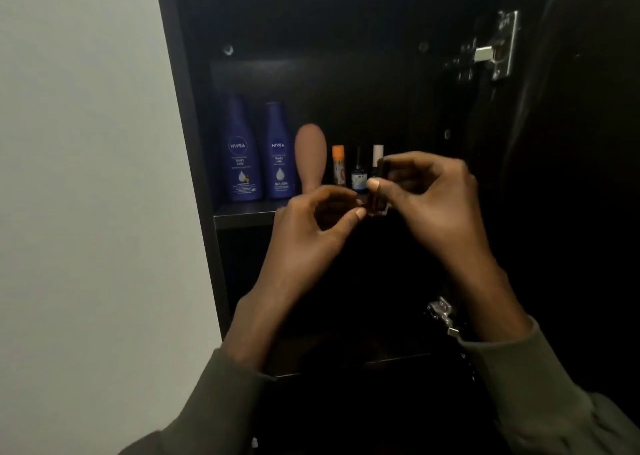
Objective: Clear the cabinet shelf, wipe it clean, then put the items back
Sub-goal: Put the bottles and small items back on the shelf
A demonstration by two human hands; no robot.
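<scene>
On the dark cabinet shelf [242, 213] stand two blue Nivea bottles [242, 153] [278, 153], a tan pear-shaped bottle [310, 156], an orange-capped tube [338, 167], a small dark dropper bottle [358, 174] and a white-capped bottle [377, 153]. In front of the shelf edge, my right hand [429, 194] pinches a small dark bottle [375, 205] by its top. My left hand [311, 226] pinches the same small bottle at its lower left side. Fingers hide most of it.
The cabinet interior is black and dim. A metal hinge [498, 49] sits on the open door at upper right, a second hinge [443, 312] lower down. A pale wall [86, 177] fills the left side. A lower shelf edge [381, 359] runs below my wrists.
</scene>
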